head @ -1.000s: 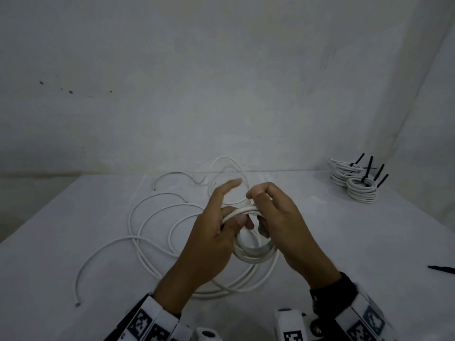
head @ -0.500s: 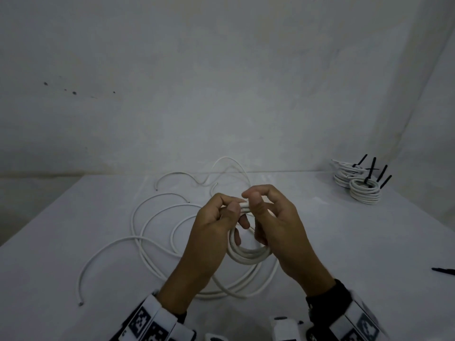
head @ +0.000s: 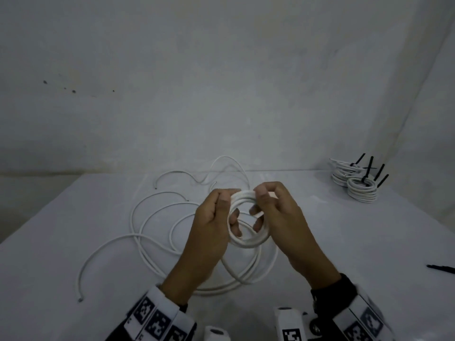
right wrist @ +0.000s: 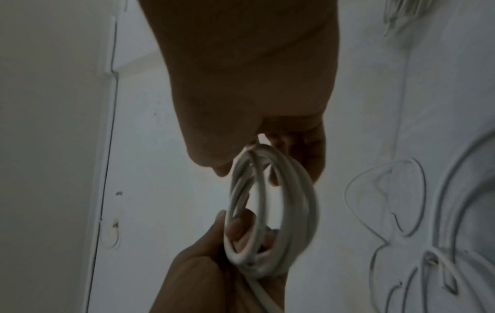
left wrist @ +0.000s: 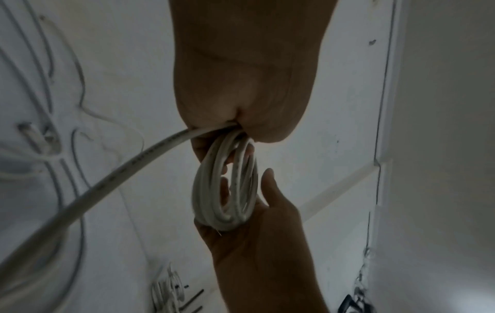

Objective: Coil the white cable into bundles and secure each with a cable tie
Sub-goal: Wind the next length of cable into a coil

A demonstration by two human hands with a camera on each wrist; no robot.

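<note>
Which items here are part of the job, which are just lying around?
In the job:
- coil, held by left hand and right hand
- loose white cable on the table
- black cable tie

Lying about:
- finished bundles, already tied

We see a white cable (head: 157, 217) looping over a white table (head: 369, 242), its coil (head: 248, 239) the same white. The wall (head: 221, 82) is pale grey-white with a few small dark specks (head: 73, 91). The tied bundles (head: 360, 190) are white, their ties (head: 366, 173) black. A black tie (head: 440, 269) lies at the table's right edge. Our wrist bands (head: 157, 321) are white with black square-patterned markers; the right sleeve (head: 337, 294) is black. In the left wrist view, the cable carries faint dark print (left wrist: 150, 152).
</note>
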